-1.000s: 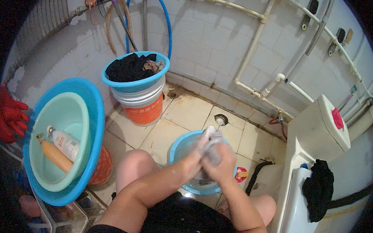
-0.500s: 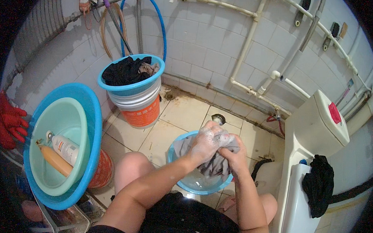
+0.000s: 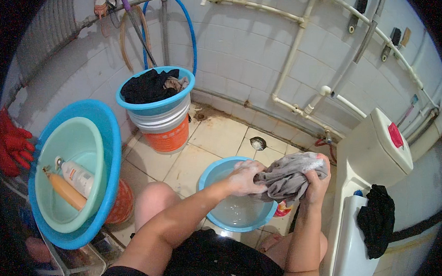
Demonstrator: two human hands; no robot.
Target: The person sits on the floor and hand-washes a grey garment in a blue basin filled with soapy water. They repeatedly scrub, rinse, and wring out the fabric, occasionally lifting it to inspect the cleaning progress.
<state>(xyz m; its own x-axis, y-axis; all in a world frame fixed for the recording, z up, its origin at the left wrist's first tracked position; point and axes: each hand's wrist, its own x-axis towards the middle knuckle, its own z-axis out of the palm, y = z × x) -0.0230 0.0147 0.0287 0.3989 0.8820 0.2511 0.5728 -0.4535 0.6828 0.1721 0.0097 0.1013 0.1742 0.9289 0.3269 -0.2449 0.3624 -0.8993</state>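
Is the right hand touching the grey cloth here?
Touching. The head view shows the right hand clasping the right end of the bunched grey cloth, skin against fabric.

Can see pale characters (image 3: 168, 135) across the orange band (image 3: 166, 145) of the white bucket (image 3: 159, 118), toward the far left corner of the floor (image 3: 216, 133); too blurred to read. Can see small print on the white bottle (image 3: 78, 178), base toward the mint basin's (image 3: 102, 158) right edge; likewise illegible.

My soapy left hand (image 3: 249, 178) and my right hand (image 3: 318, 183) gripped opposite ends of a bunched grey cloth (image 3: 288, 178), lathered near the right end, partly above a blue basin (image 3: 205, 179) of water (image 3: 235, 215); a black garment (image 3: 376, 221) lay over the white toilet lid (image 3: 350, 240).
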